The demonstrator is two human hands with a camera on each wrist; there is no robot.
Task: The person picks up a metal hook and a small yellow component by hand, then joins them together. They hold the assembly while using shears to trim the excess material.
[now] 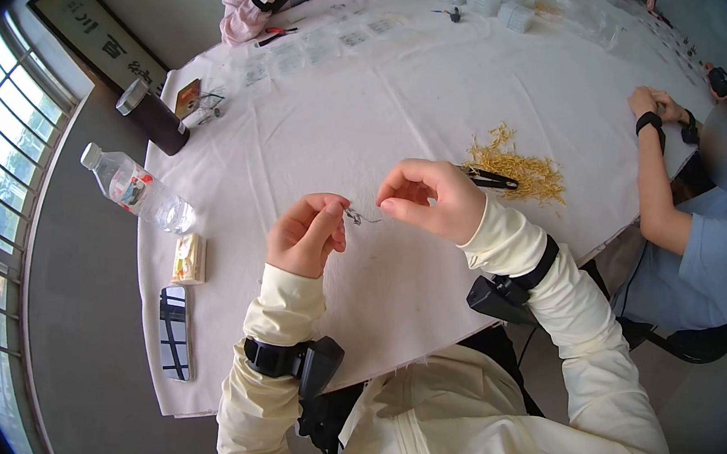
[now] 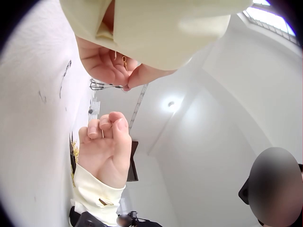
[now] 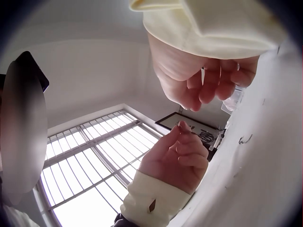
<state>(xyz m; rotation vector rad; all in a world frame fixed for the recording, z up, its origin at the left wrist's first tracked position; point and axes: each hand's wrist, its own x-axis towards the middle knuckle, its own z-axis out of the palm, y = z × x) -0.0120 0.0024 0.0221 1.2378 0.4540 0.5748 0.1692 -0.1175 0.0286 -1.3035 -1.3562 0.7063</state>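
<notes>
Small wire hook (image 1: 357,217) held above the white tablecloth (image 1: 415,106), just nearer the person than the golden pile (image 1: 516,169). Left hand (image 1: 308,234) pinches it, thumb to forefinger; right hand (image 1: 430,199) curled, fingertips pinching its far end. Judged light, thin, bendable, easily dropped; best gripped at the ends.

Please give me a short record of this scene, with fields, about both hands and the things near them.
left hand: left hand pinches a small metal hook piece between thumb and fingertips, above the table
right hand: right hand has its fingers curled and pinches the other end of a thin wire
surface: round table with white cloth
near the hands: pile of golden pieces, dark pliers
left edge: water bottle, dark flask, phone, small box
others: two more people sit at the table
</notes>
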